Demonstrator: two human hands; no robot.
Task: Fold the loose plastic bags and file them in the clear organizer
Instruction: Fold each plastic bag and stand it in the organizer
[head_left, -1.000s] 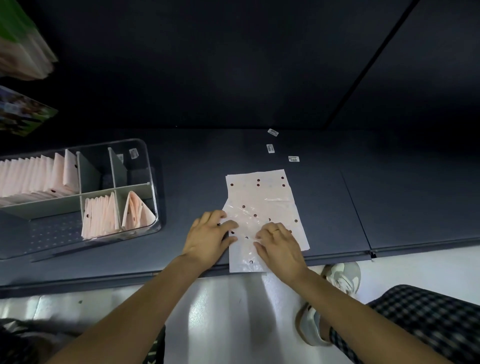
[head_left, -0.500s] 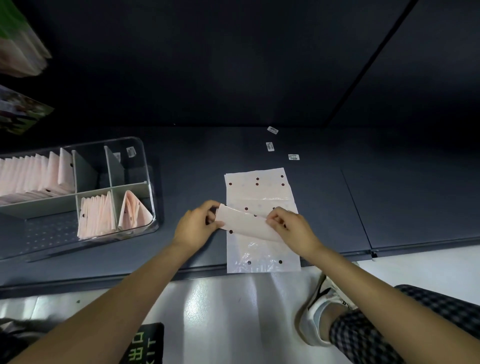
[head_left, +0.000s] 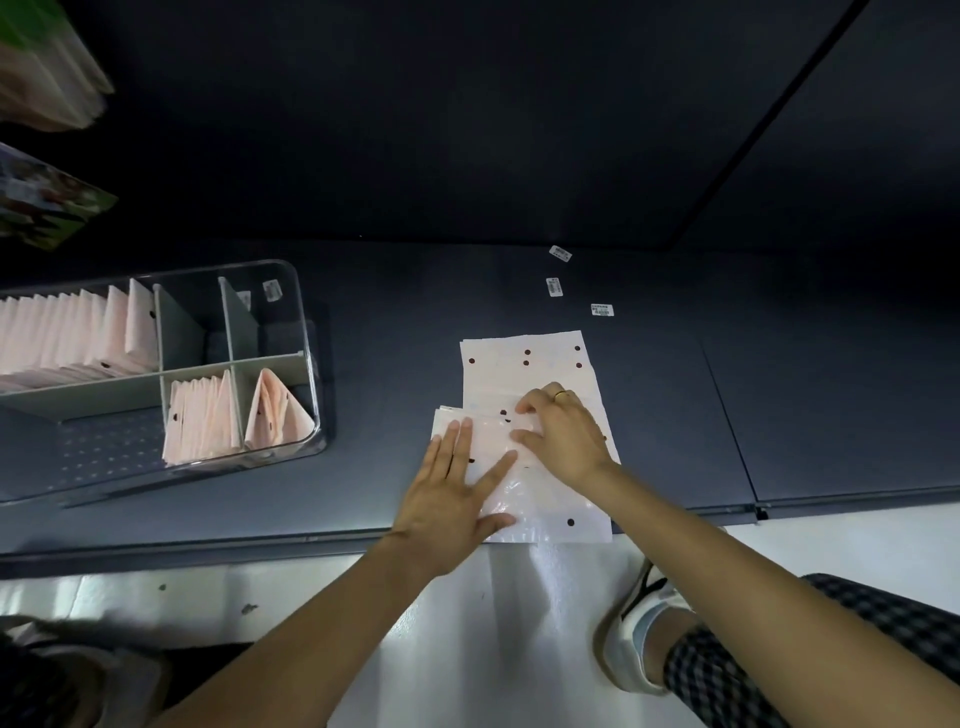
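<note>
Folding is only begun: left hand (head_left: 457, 488), fingers straight, and right hand (head_left: 563, 434), fingers bent, press the dotted plastic bag (head_left: 524, 364) beneath them, clear organizer (head_left: 291, 280) already part-filled.

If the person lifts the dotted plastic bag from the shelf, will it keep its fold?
Probably not: the plastic bag looks thin and floppy, and both the left hand and right hand are on it. Its glossy film may slide on the smooth shelf.
</note>
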